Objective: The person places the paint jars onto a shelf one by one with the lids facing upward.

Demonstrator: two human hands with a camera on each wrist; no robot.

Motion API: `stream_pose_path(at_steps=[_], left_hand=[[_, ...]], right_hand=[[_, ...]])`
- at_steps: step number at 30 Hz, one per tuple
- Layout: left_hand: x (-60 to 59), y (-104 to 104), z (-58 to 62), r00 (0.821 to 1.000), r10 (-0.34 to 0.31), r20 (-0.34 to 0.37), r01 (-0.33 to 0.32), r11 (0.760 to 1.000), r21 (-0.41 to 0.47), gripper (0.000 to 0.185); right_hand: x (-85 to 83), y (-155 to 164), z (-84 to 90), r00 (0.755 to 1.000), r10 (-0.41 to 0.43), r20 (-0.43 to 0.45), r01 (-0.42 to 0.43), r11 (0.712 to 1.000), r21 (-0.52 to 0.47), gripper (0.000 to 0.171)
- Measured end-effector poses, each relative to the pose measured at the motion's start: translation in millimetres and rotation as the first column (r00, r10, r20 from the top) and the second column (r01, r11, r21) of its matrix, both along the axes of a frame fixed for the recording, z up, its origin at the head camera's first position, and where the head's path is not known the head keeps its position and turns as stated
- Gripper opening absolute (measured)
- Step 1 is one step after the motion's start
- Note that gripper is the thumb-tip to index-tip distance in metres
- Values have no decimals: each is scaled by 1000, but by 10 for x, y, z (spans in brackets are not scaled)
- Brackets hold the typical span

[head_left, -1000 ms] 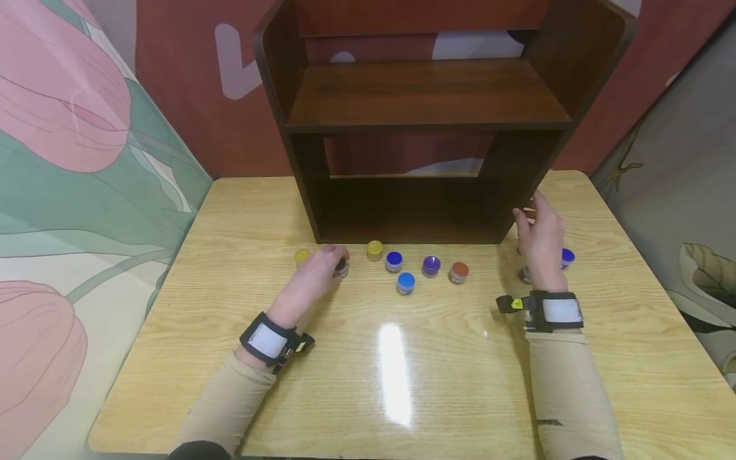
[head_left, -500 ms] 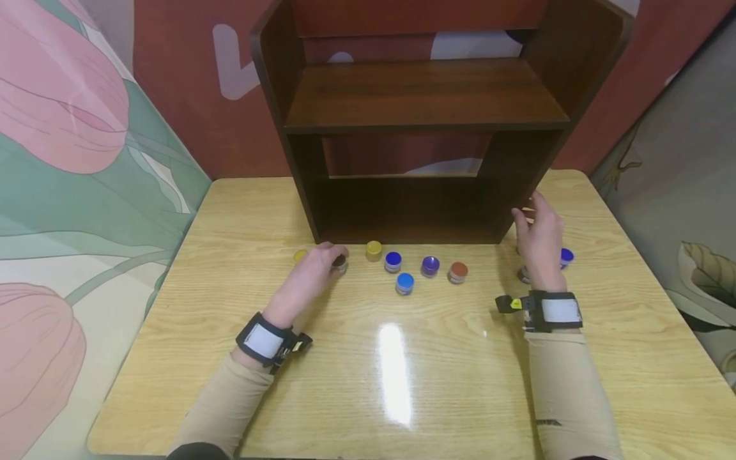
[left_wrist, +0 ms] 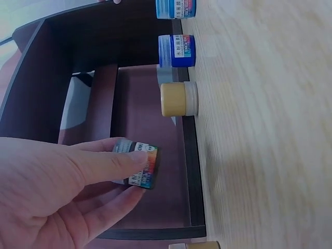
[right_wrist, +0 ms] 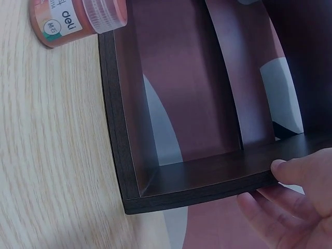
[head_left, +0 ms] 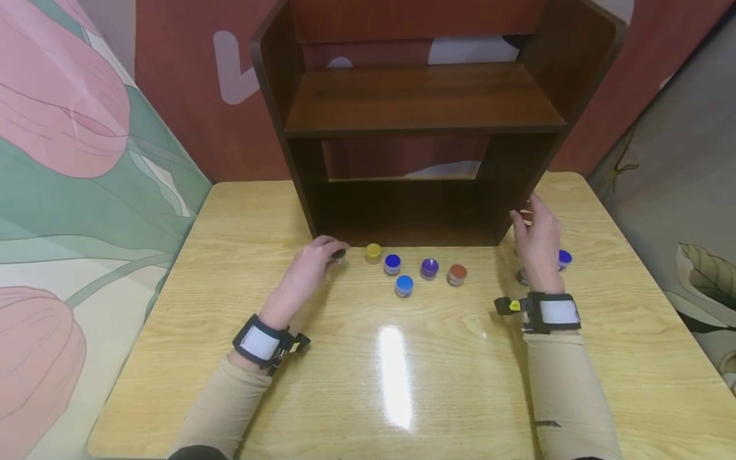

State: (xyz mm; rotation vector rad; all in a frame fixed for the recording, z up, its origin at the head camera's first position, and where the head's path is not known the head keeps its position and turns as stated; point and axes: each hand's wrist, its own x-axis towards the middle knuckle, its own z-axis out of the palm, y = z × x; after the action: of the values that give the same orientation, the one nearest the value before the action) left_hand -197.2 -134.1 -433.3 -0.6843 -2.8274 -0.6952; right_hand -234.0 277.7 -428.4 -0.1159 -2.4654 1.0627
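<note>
Held jar [left_wrist: 149,168]: probably light, stiff; we pinch its sides.
Left grip [head_left: 307,271]: clamped on it.
Right grip [head_left: 537,246]: clamped on shelf [head_left: 425,115].

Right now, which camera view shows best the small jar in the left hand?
The left wrist view: the jar appears large there in the left hand, its colourful label partly visible. The head view shows only a small, dark part beside the hand; the right wrist view does not show it.

The held jar [left_wrist: 142,175] seems black, the shelf [head_left: 425,214] brown.
</note>
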Motion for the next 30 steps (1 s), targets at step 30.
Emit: stream_pose_path(at_steps=[30], left_hand=[[16,61,54,998,36,-52,-30,994,108,36]], right_hand=[[21,12,-7,1000,20,-7,-20,1000,-7,38]])
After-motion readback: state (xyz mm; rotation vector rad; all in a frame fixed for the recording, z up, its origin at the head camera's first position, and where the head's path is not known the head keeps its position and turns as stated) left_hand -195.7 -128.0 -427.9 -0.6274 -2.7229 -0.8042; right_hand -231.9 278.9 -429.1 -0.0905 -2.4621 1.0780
